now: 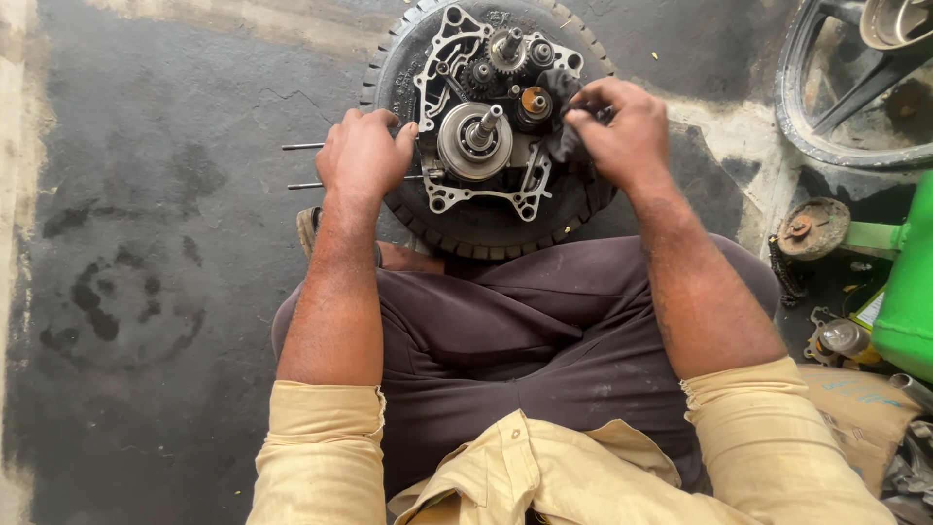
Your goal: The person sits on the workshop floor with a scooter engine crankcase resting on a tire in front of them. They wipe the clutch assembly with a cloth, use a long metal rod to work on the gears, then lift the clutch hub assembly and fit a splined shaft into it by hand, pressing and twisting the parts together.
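1. Head view: person seated on dark stained floor (pixel 146 292), knees up, dark trousers, tan rolled sleeves.
2. Engine crankcase (pixel 483 117), open side up, sits on a tyre (pixel 486 228) lying flat just in front of the knees; gears and shafts exposed.
3. Left hand (pixel 362 156): curled down over the left edge of the crankcase, fingers closed around the case rim or a stud there; back of hand faces camera, so exactly what is inside the grip cannot be told. Two thin metal rods (pixel 303 165) stick out to the left from under the hand.
4. Right hand (pixel 622 131): fingers pinched tight on a dark rag (pixel 562 117), thumb and fingertips pressed together on the cloth; rag is bunched against the right side of the crankcase, beside a brown-capped shaft (pixel 535 100).
5. Clutch hub with central shaft (pixel 474 141) stands between the two hands, untouched by either.
6. Small gears (pixel 507 49) at the top of the case, away from both hands.
7. Right side of frame: wheel rim with tyre (pixel 855 87) top corner, rusty round part (pixel 812 228), green tank-like body (pixel 909 282), small bottle (pixel 844 338), sack (pixel 855 408) near the right knee.
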